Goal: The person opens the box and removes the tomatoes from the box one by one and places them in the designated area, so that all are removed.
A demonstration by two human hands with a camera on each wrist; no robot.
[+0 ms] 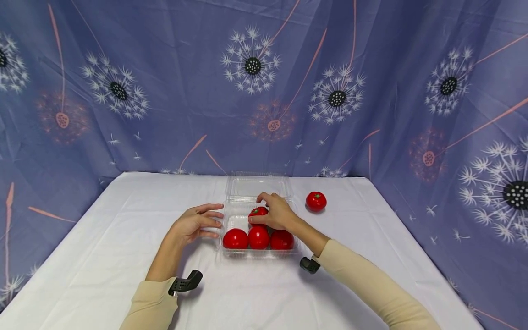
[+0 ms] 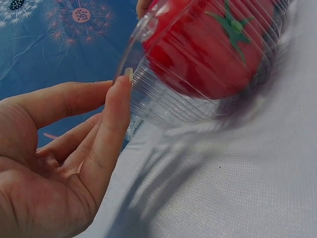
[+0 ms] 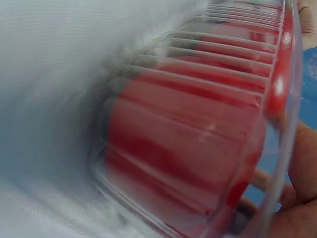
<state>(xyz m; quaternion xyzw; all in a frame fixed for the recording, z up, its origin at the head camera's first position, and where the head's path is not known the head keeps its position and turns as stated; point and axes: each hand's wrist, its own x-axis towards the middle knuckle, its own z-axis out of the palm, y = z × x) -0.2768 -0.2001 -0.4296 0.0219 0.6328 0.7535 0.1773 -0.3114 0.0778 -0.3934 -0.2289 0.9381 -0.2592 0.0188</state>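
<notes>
A clear plastic clamshell container (image 1: 237,209) lies open, its hinged lid (image 1: 258,187) folded back on the far side. Three red tomatoes (image 1: 235,239) line its near side, seen through the ribbed wall in both wrist views. My right hand (image 1: 277,213) reaches inside and grips another tomato (image 1: 258,211) behind the middle one, thumb on the near side and fingers on the far side. On the container's left, my left hand (image 1: 197,223) has its fingers extended; in the left wrist view the fingertips (image 2: 119,94) are right at the rim.
One more tomato (image 1: 316,201) with a green stem sits on the white tablecloth (image 1: 354,220), right of the lid. A blue dandelion-print curtain (image 1: 185,82) hangs behind the table and along its sides. Each wrist bears a black camera mount (image 1: 185,282).
</notes>
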